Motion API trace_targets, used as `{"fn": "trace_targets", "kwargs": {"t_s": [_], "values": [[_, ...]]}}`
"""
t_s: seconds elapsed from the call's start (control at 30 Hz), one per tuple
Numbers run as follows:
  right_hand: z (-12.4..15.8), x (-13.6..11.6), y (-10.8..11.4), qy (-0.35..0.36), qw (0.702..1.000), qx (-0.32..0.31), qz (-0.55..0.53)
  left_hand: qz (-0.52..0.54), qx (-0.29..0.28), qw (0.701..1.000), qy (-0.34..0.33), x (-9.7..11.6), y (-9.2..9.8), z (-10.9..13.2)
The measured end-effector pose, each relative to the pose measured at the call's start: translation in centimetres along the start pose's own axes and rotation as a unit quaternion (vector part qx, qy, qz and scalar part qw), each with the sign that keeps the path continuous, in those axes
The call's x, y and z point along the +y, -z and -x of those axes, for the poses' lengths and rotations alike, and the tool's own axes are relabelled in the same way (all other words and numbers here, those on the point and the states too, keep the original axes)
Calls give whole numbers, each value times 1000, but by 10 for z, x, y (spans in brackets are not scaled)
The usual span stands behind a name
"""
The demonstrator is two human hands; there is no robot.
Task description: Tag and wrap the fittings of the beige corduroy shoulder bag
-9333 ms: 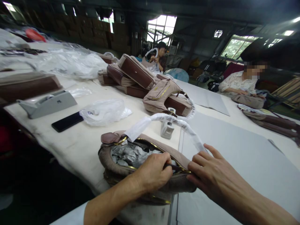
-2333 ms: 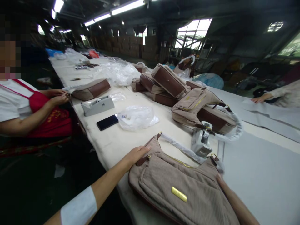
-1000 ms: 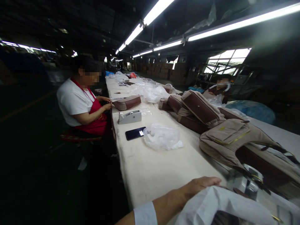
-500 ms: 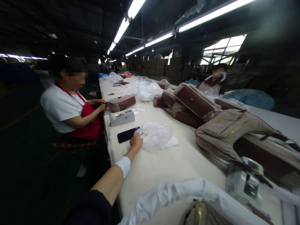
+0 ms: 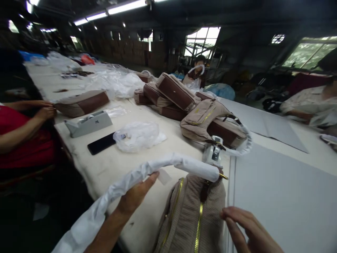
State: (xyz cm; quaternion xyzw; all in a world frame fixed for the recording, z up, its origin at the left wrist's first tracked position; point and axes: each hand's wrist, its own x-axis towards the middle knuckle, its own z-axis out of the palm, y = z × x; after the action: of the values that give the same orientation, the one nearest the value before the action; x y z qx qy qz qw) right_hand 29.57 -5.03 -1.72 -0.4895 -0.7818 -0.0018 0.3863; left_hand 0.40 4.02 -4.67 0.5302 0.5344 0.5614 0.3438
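A beige ribbed handbag (image 5: 188, 218) with gold zips stands on end at the near edge of the white table (image 5: 123, 165). Its strap (image 5: 147, 170) is wrapped in white paper and arches to the left. My left hand (image 5: 137, 193) touches the wrapped strap from below, thumb stretched up to a small piece of tape (image 5: 163, 175) on it. My right hand (image 5: 244, 228) hovers just right of the bag, fingers bent and apart, holding nothing.
A small tape dispenser (image 5: 213, 153) stands behind the bag. Further left lie a clear plastic bag (image 5: 138, 135), a black phone (image 5: 101, 143) and a grey tape dispenser (image 5: 88, 123). Brown and beige handbags (image 5: 200, 116) pile at the centre. A person in red (image 5: 23, 133) sits left; others sit opposite.
My left hand has come back from the plastic bag by the phone to the wrapped strap. The bag now stands on end and the view has dropped back to it.
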Motion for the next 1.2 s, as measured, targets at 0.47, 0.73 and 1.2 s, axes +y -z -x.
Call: {"fn": "trace_targets", "kwargs": {"t_s": [0.47, 0.73, 1.2], "values": [[-93, 27, -6, 195, 937, -257, 135, 139, -176, 969, 103, 33, -50, 41], [-69, 22, -20, -60, 974, -181, -125, 4, -236, 970, 51, 44, -36, 27], [-65, 21, -16, 0, 982, -165, -90, -19, -132, 989, -62, 48, -47, 35]]}}
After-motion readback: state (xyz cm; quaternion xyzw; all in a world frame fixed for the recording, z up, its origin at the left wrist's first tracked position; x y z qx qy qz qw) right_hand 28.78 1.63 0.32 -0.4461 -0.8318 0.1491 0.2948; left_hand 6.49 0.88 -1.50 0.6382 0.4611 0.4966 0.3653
